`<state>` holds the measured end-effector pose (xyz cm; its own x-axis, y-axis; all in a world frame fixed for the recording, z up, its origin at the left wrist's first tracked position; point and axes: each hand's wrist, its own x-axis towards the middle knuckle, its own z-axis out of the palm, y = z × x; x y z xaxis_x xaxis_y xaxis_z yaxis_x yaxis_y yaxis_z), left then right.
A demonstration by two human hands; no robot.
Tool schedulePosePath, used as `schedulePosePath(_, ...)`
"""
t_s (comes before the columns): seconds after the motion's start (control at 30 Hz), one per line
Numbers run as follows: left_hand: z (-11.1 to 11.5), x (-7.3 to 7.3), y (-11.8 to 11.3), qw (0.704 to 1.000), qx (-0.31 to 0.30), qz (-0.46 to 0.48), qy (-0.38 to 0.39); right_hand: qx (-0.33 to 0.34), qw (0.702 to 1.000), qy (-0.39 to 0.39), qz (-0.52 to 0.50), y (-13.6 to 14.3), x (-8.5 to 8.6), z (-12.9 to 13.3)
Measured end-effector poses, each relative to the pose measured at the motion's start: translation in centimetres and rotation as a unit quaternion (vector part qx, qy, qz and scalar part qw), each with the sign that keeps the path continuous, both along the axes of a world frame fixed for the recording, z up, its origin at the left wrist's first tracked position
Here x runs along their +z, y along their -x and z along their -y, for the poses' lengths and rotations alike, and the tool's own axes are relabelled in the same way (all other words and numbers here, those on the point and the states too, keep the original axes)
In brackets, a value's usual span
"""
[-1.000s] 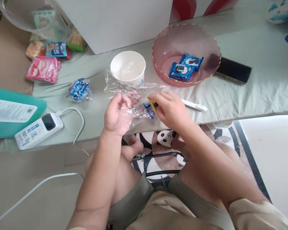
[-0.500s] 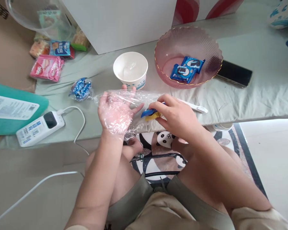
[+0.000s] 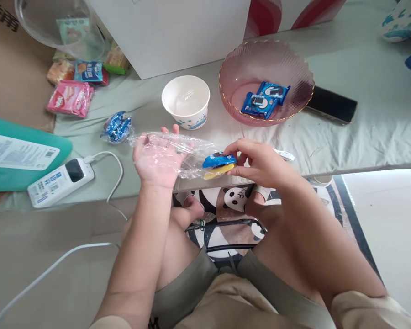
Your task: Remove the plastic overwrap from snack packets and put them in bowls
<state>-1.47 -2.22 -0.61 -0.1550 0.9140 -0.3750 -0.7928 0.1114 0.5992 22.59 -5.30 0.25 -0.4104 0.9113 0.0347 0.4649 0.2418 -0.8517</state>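
Observation:
My left hand (image 3: 158,160) lies palm up with its fingers spread, and clear plastic film (image 3: 195,146) stretches across it without being gripped. My right hand (image 3: 256,162) pinches a blue snack packet (image 3: 217,160) by its right end. Just under the packet is a flat yellow piece (image 3: 219,172), close to the thumb; what it is I cannot tell. Film from the left palm reaches the packet. Beyond my hands stands a white paper bowl (image 3: 197,118). Left of it sits a blue bundle in clear wrap (image 3: 117,127).
A pink glass bowl (image 3: 234,98) holds blue snack packets, with a black phone (image 3: 332,105) beside it. A white power bank (image 3: 60,182) with a cable and a green bottle (image 3: 20,155) stand left. Snack packets (image 3: 71,98) lie behind; a white box (image 3: 178,36) stands at the back.
My right hand has turned, so the blue packet and yellow piece show more fully. My left hand has shifted slightly left, and the film is stretched more lengthwise between the hands.

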Motion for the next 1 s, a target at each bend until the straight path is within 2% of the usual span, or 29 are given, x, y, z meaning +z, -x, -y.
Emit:
schedulePosePath(0.1, -0.1, -0.1, 0.3, 0.999, -0.009, -0.031, -0.012, -0.038, 0.991, 0.077, -0.101, -0.3, -1.1, -0.1)
schedulePosePath(0.2, -0.2, -0.4, 0.8, 0.998, -0.019, -0.044, -0.03, -0.083, 0.965, 0.158, -0.192, -0.6, -1.7, 0.0)
schedulePosePath(0.33, -0.4, -0.5, 1.4, 0.998, -0.008, -0.049, -0.036, -0.097, 0.944, 0.193, -0.249, -0.8, -1.7, 0.2)
schedulePosePath(0.47, -0.4, -0.2, 1.7, 0.999, 0.014, -0.036, -0.017, -0.133, 0.927, 0.176, -0.303, -0.5, -1.9, 0.2)
schedulePosePath(0.57, -0.3, 0.1, 1.9, 0.999, 0.016, 0.004, -0.04, -0.18, 0.912, 0.139, -0.34, -0.1, -2.0, 0.2)
schedulePosePath(0.67, -0.1, 0.4, 2.0, 0.997, 0.015, 0.039, -0.072, -0.217, 0.889, 0.135, -0.379, 0.0, -1.8, 0.1)
schedulePosePath(0.83, 0.2, 0.9, 1.7, 0.998, 0.019, -0.018, -0.063, -0.232, 0.878, 0.135, -0.397, -0.8, -1.5, -0.1)
schedulePosePath(1.0, 0.2, 1.0, 1.6, 0.995, 0.008, -0.086, -0.051, -0.267, 0.876, 0.097, -0.389, -3.0, -2.4, -0.4)
